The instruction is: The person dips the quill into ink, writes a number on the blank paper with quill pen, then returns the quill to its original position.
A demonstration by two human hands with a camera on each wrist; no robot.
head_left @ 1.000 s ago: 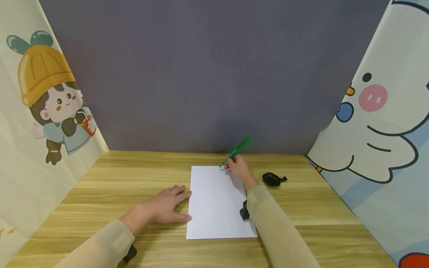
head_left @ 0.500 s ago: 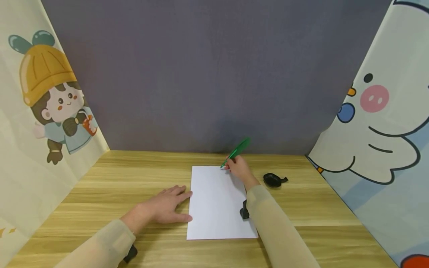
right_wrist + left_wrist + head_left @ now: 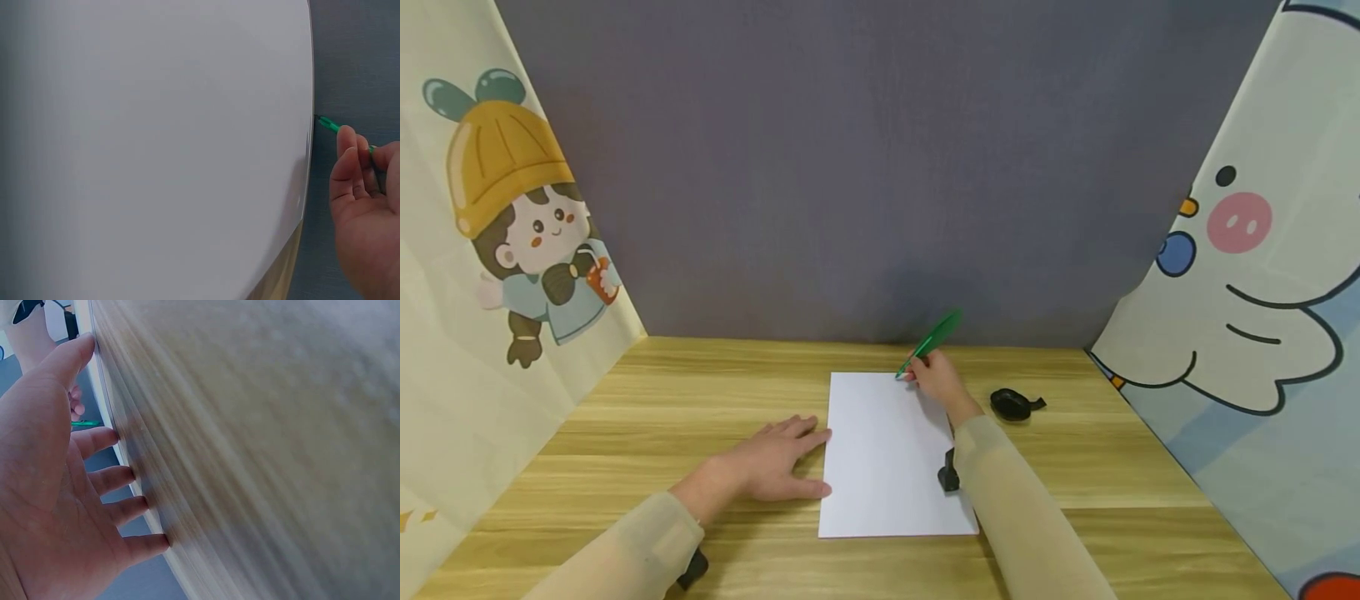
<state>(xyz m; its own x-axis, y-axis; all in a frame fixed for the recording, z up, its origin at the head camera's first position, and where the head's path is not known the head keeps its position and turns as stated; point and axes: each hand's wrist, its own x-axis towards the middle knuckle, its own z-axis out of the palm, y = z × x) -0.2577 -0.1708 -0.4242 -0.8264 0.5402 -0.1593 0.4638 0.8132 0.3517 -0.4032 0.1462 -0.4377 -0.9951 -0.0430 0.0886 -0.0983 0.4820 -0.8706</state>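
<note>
A white sheet of paper (image 3: 887, 467) lies on the wooden table, its long side running away from me. Near its far edge my right hand (image 3: 936, 375) pinches a green pen (image 3: 936, 336) with a broad, leaf-like upper end, which slants up to the right. The pen's tip is right at the paper just inside that edge; in the right wrist view the thumb and fingers close round the shaft. My left hand (image 3: 775, 461) lies flat with fingers spread, thumb and index fingertips at the paper's left edge. No marks show on the sheet.
To the right of the paper, a small black oval object (image 3: 1011, 404) with a short tail rests on the table (image 3: 1090, 467). A grey panel (image 3: 865, 167) stands along the back, with cartoon-printed sheets at both sides.
The pen tip has shifted very slightly to the right and nearer along the paper's far edge, the view itself drifting a little. The left hand stays in place at the paper's edge.
</note>
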